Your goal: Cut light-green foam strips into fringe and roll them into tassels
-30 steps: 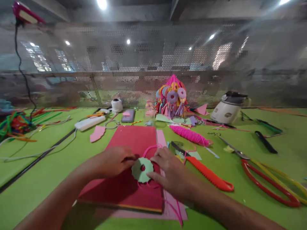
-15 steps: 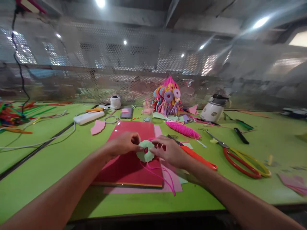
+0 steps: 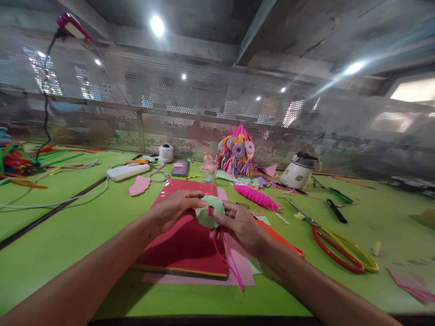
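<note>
Between my two hands is a pale green scalloped paper ring (image 3: pixel 205 218) with a small hole at its middle. My left hand (image 3: pixel 175 209) pinches its left edge between thumb and fingers. My right hand (image 3: pixel 239 225) grips its right edge, the thumb lying on the front near the hole. Bright pink yarn (image 3: pixel 234 267) hangs below the ring, its upper part partly hidden by my right hand. Underneath lies a red folder or stack of card (image 3: pixel 180 251), resting on pink paper (image 3: pixel 244 271).
Scissors with red and yellow handles (image 3: pixel 340 249) and an orange cutter-like tool (image 3: pixel 282 240) lie on the right. A pink yarn bundle (image 3: pixel 256 197), a colourful tasselled hanging (image 3: pixel 238 151) and a white jug (image 3: pixel 297 171) stand farther back. A white power strip (image 3: pixel 127 171) is at left.
The paper ring has been lifted slightly and tilted. My right fingers have moved behind it, and the yarn's loose loop is drawn straighter downward. The camera view has tipped upward.
</note>
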Motion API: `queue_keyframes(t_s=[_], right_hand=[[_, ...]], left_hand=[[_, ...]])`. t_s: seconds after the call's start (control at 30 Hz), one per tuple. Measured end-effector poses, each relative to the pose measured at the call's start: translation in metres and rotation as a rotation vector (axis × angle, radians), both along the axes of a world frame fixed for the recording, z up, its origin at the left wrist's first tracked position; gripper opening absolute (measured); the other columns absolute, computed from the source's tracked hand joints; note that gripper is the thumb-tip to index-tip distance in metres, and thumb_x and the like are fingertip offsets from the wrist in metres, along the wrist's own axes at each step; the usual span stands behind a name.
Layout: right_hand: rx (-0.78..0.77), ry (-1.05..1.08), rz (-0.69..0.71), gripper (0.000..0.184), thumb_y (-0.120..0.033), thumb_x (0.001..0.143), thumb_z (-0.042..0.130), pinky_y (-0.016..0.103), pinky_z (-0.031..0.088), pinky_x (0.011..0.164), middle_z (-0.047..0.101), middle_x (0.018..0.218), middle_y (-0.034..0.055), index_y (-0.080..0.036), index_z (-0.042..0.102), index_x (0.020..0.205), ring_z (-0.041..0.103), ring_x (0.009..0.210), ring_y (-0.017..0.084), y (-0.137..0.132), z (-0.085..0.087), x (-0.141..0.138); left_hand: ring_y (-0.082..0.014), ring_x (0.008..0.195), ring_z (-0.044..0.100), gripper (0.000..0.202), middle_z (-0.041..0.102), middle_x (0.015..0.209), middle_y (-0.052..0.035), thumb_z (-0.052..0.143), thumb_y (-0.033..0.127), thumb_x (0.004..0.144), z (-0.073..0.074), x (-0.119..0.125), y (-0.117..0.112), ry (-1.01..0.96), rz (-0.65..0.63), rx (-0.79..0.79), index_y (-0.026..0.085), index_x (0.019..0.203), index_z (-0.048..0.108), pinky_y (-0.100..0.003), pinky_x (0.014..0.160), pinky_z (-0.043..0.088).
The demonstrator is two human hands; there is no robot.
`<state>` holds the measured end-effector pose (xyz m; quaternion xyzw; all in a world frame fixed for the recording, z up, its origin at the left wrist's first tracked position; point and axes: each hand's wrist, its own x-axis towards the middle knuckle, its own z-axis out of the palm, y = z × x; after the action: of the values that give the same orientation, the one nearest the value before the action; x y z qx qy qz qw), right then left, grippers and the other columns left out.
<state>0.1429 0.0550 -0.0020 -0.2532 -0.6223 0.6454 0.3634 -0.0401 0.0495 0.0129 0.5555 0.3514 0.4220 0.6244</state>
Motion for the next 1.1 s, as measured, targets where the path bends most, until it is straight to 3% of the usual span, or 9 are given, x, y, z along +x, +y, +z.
queue_keyframes(t_s=[0.2,0.37,0.5,0.8,0.97,1.1], right_hand=[[-0.008,-0.041,-0.047,0.026,-0.034,0.073,0.068,0.022,0.043,0.052,0.061,0.06,-0.0005,-0.012,0.059,0.08,0.057,0.049,0.009,0.0,-0.001,-0.002],[-0.092,-0.216,0.081,0.037,-0.045,0.077,0.06,0.018,0.036,0.038,0.062,0.053,0.0017,-0.009,0.058,0.069,0.046,0.036,0.005,-0.004,-0.002,-0.002],[-0.104,-0.234,0.189,0.039,-0.043,0.083,0.052,0.015,0.027,0.033,0.061,0.047,0.0,-0.009,0.061,0.069,0.036,0.029,0.002,-0.01,-0.002,-0.004],[-0.088,-0.23,0.124,0.038,-0.044,0.086,0.045,0.016,0.014,0.029,0.052,0.037,-0.0053,-0.011,0.059,0.073,0.023,0.025,0.002,-0.018,0.0,-0.007],[-0.142,-0.246,0.16,0.04,-0.049,0.084,0.046,0.015,0.016,0.031,0.051,0.036,-0.0049,-0.013,0.056,0.07,0.033,0.026,0.004,-0.022,-0.001,-0.007],[-0.129,-0.244,0.177,0.04,-0.048,0.084,0.046,0.016,0.015,0.031,0.049,0.034,-0.0054,-0.012,0.057,0.071,0.031,0.026,0.003,-0.024,-0.001,-0.006]], left_hand=[[-0.0122,0.063,0.056,0.025,0.065,0.07,-0.0063,0.073,0.029,0.063,-0.003,0.008,0.001,-0.061,0.108,-0.054,0.009,0.078,0.069,-0.027,0.066,0.045],[-0.011,0.061,0.057,0.018,0.065,0.069,-0.005,0.074,0.023,0.063,-0.003,0.008,0.005,-0.186,0.22,-0.091,0.009,0.072,0.068,-0.025,0.063,0.047],[-0.0111,0.065,0.059,0.017,0.066,0.073,-0.0057,0.071,0.022,0.067,-0.001,0.006,0.006,-0.241,0.215,-0.061,0.009,0.077,0.068,-0.024,0.065,0.048],[-0.0137,0.063,0.062,0.014,0.066,0.073,-0.0046,0.062,0.023,0.076,0.005,0.011,-0.001,-0.341,0.15,-0.121,0.013,0.086,0.065,-0.031,0.062,0.053],[-0.012,0.06,0.061,0.015,0.066,0.073,-0.0044,0.063,0.023,0.075,0.005,0.012,-0.001,-0.375,0.164,-0.086,0.013,0.086,0.064,-0.027,0.058,0.054],[-0.0119,0.058,0.06,0.017,0.066,0.073,-0.0049,0.064,0.024,0.074,0.004,0.011,0.001,-0.347,0.16,-0.071,0.012,0.087,0.064,-0.027,0.057,0.054]])
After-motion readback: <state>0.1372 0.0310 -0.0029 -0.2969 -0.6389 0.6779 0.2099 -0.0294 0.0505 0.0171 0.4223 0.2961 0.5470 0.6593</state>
